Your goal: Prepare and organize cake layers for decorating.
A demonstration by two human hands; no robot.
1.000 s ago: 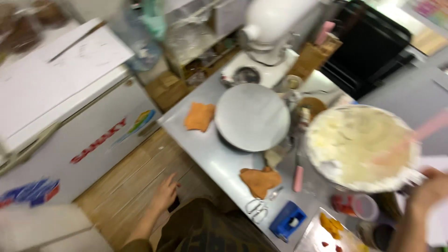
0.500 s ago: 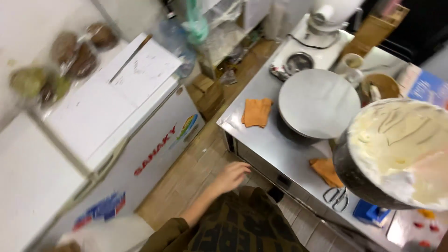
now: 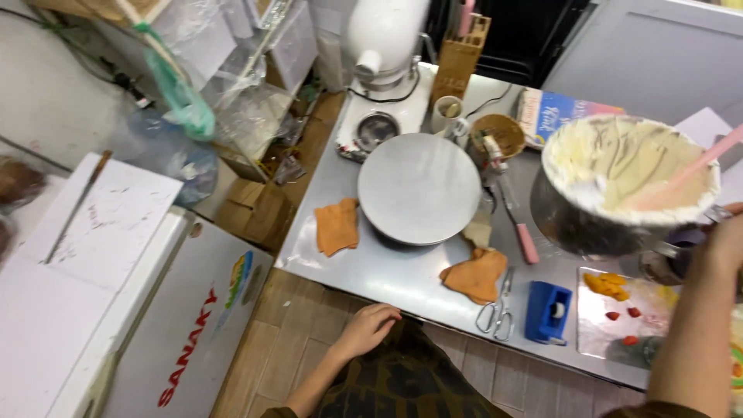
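The right hand carries a metal bowl of cream, fingers closed on its rim. The left hand hangs empty, fingers loosely curled. Bowl should land beside the turntable

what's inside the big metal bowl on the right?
The metal bowl holds pale cream smeared up its walls, with a pink spatula resting in it. The right hand is at its rim. The cream covers the bowl's bottom.

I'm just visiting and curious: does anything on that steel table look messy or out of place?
Mostly tidy. Two orange cloths lie crumpled beside the round turntable, and the mixing bowl held by the right hand is smeared with cream up to its rim.
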